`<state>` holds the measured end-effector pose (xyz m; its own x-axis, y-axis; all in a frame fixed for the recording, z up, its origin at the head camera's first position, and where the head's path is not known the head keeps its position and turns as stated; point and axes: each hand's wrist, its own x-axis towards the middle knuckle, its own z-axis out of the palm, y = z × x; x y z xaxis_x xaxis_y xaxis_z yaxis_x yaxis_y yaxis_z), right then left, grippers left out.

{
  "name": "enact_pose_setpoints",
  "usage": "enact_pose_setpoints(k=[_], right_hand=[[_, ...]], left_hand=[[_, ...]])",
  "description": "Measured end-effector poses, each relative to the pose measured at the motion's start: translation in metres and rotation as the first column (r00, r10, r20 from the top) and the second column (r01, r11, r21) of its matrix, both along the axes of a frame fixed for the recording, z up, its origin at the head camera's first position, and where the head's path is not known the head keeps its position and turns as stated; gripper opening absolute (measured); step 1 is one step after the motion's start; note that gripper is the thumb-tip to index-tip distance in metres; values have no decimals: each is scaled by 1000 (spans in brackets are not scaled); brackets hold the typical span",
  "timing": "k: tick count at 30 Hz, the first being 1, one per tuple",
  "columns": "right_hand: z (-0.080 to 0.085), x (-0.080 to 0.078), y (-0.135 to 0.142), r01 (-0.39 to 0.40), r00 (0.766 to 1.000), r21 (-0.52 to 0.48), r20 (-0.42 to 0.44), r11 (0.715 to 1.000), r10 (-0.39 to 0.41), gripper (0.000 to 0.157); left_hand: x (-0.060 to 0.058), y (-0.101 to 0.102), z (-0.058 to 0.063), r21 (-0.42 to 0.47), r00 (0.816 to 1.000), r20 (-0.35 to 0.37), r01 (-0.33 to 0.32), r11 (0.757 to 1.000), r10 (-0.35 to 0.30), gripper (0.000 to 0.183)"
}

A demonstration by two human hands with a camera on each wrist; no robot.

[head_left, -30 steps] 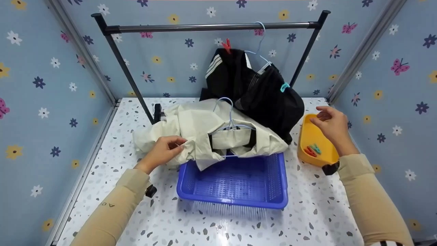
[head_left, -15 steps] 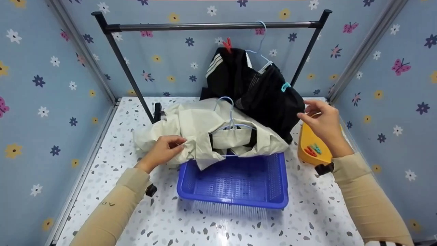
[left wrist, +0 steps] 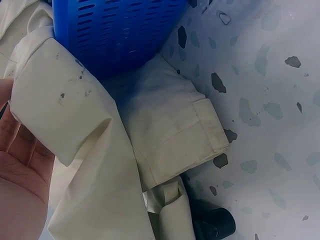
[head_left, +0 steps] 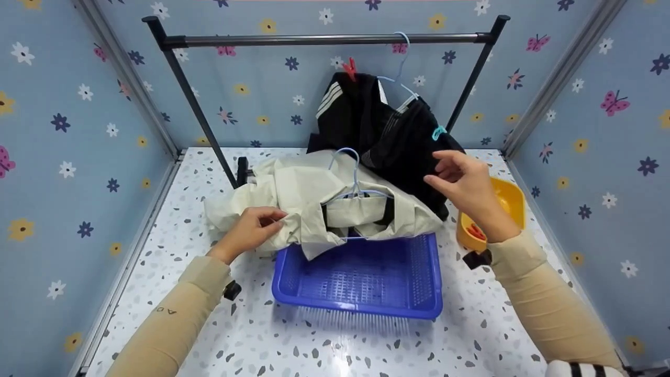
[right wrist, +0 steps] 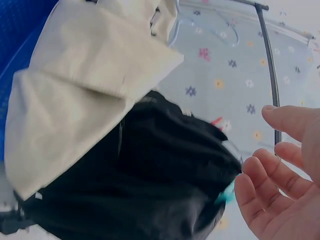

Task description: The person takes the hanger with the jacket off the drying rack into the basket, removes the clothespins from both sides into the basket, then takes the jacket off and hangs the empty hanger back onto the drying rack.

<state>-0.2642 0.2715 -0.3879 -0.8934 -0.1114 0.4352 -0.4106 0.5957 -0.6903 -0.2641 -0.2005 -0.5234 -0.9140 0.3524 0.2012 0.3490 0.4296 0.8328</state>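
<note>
A cream jacket (head_left: pixel 298 183) lies spread over the back of a blue basket (head_left: pixel 356 311), with a light blue hanger (head_left: pixel 356 173) in its neck opening. At the jacket's left side, my left hand (head_left: pixel 251 230) pinches a fold of the cloth; the left wrist view shows the fingers (left wrist: pixel 15 135) behind that fold. My right hand (head_left: pixel 466 188) is in the air in front of a black garment (head_left: pixel 356 115), fingers loosely bent and holding nothing. That garment hangs on another light blue hanger (head_left: pixel 400 68), with a red clothespin (head_left: pixel 349 69) and a teal one (head_left: pixel 438 132) on it.
A black clothes rack (head_left: pixel 293 40) stands at the back, its bar running across. To the right, partly behind my right arm, a yellow tray (head_left: pixel 515 201) holds clothespins (head_left: pixel 475 231). Flowered walls (head_left: pixel 68 209) enclose the speckled table (head_left: pixel 293 345) on both sides.
My right hand has moved left from over the yellow tray to in front of the black garment. The left hand stays on the cream jacket.
</note>
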Motion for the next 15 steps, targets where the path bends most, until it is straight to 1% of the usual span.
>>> enact_pose_setpoints(k=[6, 11, 15], right_hand=[[1, -3, -23, -68, 998, -6, 2, 998, 68, 47], [0, -6, -40, -125, 992, 48, 12, 991, 125, 52], [-4, -10, -56, -165, 986, 90, 45, 982, 161, 56]], left_hand=[[0, 0, 1, -2, 1000, 31, 4, 1000, -4, 23], [0, 0, 3, -3, 999, 35, 8, 1000, -8, 23], [1, 1, 4, -8, 999, 45, 10, 1000, -10, 23]])
